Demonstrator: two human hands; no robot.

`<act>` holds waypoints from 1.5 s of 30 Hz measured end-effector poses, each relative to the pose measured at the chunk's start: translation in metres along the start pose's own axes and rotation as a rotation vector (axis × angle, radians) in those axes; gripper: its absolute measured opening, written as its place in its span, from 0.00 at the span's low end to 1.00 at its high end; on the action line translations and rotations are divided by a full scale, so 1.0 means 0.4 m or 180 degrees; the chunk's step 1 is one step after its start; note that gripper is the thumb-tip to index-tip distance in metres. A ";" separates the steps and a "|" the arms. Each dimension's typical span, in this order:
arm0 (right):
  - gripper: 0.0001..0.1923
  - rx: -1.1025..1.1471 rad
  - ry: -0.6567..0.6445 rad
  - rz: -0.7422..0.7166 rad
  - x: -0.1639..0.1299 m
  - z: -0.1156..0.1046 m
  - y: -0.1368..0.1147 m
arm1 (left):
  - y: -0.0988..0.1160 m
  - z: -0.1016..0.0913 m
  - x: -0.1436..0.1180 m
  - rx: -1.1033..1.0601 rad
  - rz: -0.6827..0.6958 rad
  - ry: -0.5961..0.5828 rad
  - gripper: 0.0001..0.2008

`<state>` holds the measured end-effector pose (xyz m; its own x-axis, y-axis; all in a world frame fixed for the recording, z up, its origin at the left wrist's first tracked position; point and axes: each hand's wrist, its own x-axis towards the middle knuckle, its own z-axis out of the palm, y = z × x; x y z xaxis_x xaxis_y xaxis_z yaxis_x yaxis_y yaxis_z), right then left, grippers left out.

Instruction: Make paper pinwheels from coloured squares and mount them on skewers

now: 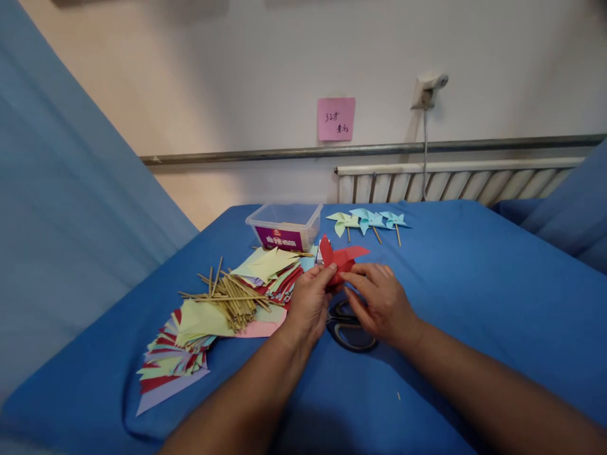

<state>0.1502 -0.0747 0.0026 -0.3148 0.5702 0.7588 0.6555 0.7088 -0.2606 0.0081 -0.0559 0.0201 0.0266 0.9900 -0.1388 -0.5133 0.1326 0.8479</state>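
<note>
A red paper pinwheel (337, 258) is held up above the middle of the table, its blades folded and pointing up and to the right. My left hand (310, 300) pinches it at its lower left, thumb in front. From the right, my right hand (379, 300) has its bent fingertips at the pinwheel's lower edge, closed on the paper; the exact grip is partly hidden. Below the hands lie scissors with black handles (353, 335), their blades mostly covered by my left hand.
Bamboo sticks (237, 300) lie across stacks of coloured paper (175, 354) on the left. Behind them stands a clear plastic box (284, 218). Finished pinwheels, one pale green (345, 221) and two light blue (370, 220), rest at the back of the blue-covered table (497, 303).
</note>
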 end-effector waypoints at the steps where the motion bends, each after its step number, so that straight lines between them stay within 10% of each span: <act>1: 0.12 0.0219 0.0174 0.0231 -0.004 0.005 0.003 | 0.001 0.000 -0.001 0.0027 -0.0038 0.0045 0.11; 7: 0.19 0.2260 0.0612 0.2420 -0.005 0.040 0.029 | -0.004 0.005 -0.004 0.0329 -0.0168 0.0036 0.12; 13: 0.19 0.3642 0.0338 0.3172 0.015 0.041 0.024 | -0.020 -0.008 0.004 0.0756 -0.0265 -0.0076 0.14; 28: 0.12 0.4506 0.0695 0.3641 0.001 0.058 0.017 | -0.030 -0.005 -0.003 0.0697 -0.0183 -0.0153 0.15; 45: 0.17 0.3987 0.0542 0.3123 -0.019 0.072 0.034 | -0.018 -0.006 0.004 0.0555 -0.0129 0.0043 0.12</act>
<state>0.1416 -0.0574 -0.0238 0.0026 0.9991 0.0429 -0.4288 0.0399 -0.9025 0.0098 -0.0554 0.0125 0.0322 0.9830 -0.1805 -0.3556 0.1801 0.9171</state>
